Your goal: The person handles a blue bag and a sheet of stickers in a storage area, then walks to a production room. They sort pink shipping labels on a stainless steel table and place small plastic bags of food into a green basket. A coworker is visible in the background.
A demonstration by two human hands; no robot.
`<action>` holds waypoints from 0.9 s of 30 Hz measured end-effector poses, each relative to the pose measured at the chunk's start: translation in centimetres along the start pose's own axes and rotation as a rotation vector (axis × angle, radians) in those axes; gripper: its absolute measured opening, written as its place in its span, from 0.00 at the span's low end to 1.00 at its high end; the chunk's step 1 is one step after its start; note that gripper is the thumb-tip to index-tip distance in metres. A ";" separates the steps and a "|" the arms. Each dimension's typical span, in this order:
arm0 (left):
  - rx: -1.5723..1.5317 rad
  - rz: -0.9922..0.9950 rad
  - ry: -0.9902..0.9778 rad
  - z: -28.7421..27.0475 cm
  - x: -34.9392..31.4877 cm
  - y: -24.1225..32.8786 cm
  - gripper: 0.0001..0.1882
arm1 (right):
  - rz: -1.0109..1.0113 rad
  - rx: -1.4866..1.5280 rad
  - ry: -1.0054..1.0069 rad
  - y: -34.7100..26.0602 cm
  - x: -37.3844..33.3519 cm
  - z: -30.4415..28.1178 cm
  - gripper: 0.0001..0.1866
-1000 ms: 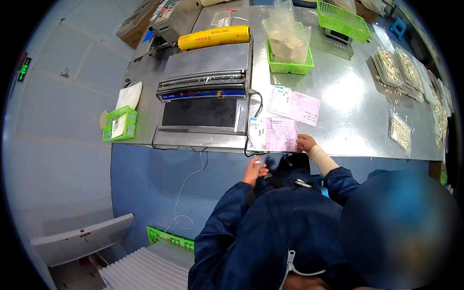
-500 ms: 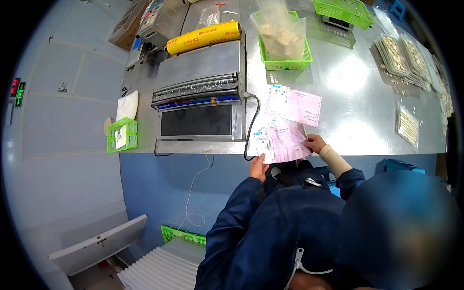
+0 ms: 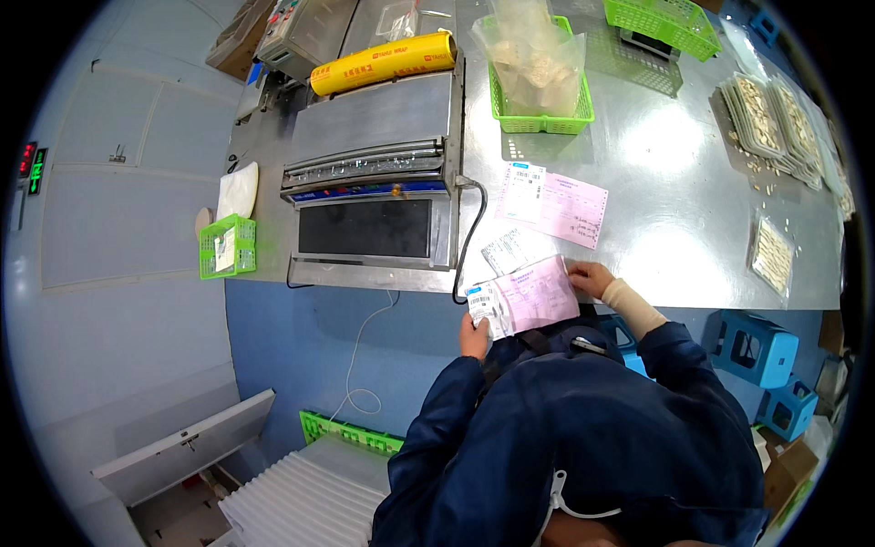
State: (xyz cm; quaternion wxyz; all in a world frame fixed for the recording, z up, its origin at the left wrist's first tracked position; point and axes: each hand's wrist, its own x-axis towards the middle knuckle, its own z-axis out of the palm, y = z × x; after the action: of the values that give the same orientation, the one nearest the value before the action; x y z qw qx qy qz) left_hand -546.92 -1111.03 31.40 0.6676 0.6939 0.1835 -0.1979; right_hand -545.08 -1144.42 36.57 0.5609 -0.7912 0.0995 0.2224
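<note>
A pink printed slip [image 3: 545,299] and a white label sheet [image 3: 481,301] overlap in front of me, tilted at the table's front edge. My left hand [image 3: 474,337] grips the lower left of the white label sheet, its thumb on top. At the slip's right edge, the bent fingers of my right hand [image 3: 592,279] pinch the paper. Behind it a smaller white label [image 3: 503,250] lies on the metal table [image 3: 665,264]. Farther back rests a second pink slip [image 3: 576,214], partly under another white label sheet [image 3: 523,189].
Left of the papers stands a film wrapping machine [image 3: 369,228] with a yellow film roll [image 3: 383,64] and a black cable [image 3: 480,228]. Green baskets [image 3: 547,124] stand on the table. Stacked trays of pale pieces [image 3: 756,114] and a flat pack [image 3: 772,255] lie right. Blue stools [image 3: 756,351] stand below.
The held slip and label sheet have come toward me and turned, uncovering more of the small white label. Both hands moved with them. A blurred round shape at lower right is gone; stools show there.
</note>
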 end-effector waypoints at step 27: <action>0.034 0.227 0.067 1.6 -2.5 3.4 0.30 | -0.095 0.394 0.159 -6.6 7.6 0.1 0.13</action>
State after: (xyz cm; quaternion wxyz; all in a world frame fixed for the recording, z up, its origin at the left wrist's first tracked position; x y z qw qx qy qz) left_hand -547.32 -1112.71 35.58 0.6672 0.7278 0.1228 -0.1007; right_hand -535.70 -1141.32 38.52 0.7050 -0.6851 0.1477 0.1089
